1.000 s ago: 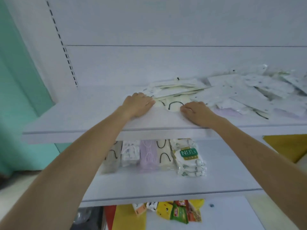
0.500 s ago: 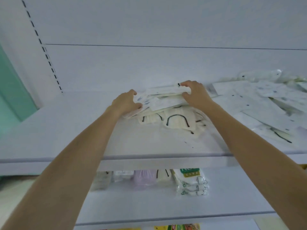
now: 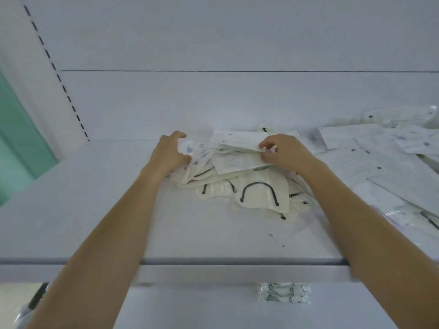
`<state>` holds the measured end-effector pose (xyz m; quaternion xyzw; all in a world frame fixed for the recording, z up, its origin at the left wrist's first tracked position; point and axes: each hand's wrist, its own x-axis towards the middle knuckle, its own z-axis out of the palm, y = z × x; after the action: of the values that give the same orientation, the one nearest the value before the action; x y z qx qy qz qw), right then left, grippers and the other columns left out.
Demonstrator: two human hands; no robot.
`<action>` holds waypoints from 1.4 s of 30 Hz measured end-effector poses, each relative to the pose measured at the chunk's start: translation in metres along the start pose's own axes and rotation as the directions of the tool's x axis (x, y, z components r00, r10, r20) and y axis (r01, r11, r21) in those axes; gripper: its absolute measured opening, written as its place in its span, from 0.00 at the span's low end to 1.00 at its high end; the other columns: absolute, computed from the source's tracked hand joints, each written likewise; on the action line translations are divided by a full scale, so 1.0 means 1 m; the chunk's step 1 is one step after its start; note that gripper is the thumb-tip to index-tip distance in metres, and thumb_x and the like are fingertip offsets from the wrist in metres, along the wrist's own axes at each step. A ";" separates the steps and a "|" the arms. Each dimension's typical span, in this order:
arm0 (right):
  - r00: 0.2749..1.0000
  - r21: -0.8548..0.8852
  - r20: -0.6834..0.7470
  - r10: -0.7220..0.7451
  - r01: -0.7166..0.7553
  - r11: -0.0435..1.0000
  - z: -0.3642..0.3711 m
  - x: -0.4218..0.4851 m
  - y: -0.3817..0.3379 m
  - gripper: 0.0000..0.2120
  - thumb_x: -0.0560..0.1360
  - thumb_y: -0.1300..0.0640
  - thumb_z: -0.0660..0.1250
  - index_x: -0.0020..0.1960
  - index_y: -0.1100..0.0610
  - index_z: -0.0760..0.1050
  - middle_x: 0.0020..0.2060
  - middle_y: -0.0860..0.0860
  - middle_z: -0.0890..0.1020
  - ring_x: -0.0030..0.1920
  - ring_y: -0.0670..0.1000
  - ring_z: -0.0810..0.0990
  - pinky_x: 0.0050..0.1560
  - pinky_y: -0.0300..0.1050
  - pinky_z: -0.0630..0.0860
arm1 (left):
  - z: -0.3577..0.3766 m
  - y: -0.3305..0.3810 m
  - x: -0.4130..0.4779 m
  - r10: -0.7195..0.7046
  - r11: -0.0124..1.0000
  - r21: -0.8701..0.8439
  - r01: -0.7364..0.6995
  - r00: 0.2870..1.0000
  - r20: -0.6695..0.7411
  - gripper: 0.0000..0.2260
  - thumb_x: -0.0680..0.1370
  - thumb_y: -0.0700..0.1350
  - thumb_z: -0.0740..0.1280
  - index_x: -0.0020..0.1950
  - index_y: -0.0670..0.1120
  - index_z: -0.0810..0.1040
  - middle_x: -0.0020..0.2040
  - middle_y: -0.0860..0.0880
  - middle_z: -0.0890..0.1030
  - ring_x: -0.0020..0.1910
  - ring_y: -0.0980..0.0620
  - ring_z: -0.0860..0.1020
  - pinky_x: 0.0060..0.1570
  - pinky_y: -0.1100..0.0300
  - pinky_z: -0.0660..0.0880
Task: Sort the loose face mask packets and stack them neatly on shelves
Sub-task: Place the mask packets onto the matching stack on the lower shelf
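Observation:
A heap of face mask packets lies in the middle of the upper shelf (image 3: 99,210). Cream packets with black ear loops (image 3: 260,193) sit at the front of the heap. White flat packets (image 3: 237,148) lie on top, behind them. My left hand (image 3: 169,154) grips the left end of the heap, fingers curled around a clear packet with blue print (image 3: 193,150). My right hand (image 3: 285,151) pinches the right edge of the white flat packets between thumb and fingers.
More loose white packets (image 3: 384,157) spread over the right part of the upper shelf. On the lower shelf a stack of packets with green labels (image 3: 283,293) shows under the shelf edge. A slotted upright (image 3: 57,72) runs up the back left; a green wall (image 3: 16,143) stands at far left.
My view has risen and closed in on the upper shelf. Both hands went from the shelf's front to the back of the heap; the right one now pinches the white packets.

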<state>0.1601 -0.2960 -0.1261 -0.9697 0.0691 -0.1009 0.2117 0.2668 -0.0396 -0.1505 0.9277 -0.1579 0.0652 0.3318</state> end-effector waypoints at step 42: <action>0.980 -0.075 -0.186 0.068 -0.083 0.994 0.009 0.002 0.002 0.15 0.76 0.54 0.61 0.60 0.54 0.78 0.54 0.56 0.78 0.62 0.58 0.70 0.62 0.51 0.67 | -0.008 0.039 -0.022 0.078 0.742 -0.670 0.023 0.990 0.120 0.15 0.78 0.37 0.65 0.63 0.51 0.73 0.67 0.53 0.68 0.65 0.59 0.68 0.56 0.66 0.69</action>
<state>0.1643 -0.2944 -0.1344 -0.9609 0.1291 -0.1785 0.1679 0.2332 -0.0574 -0.1258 0.7466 -0.2075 -0.0563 0.6295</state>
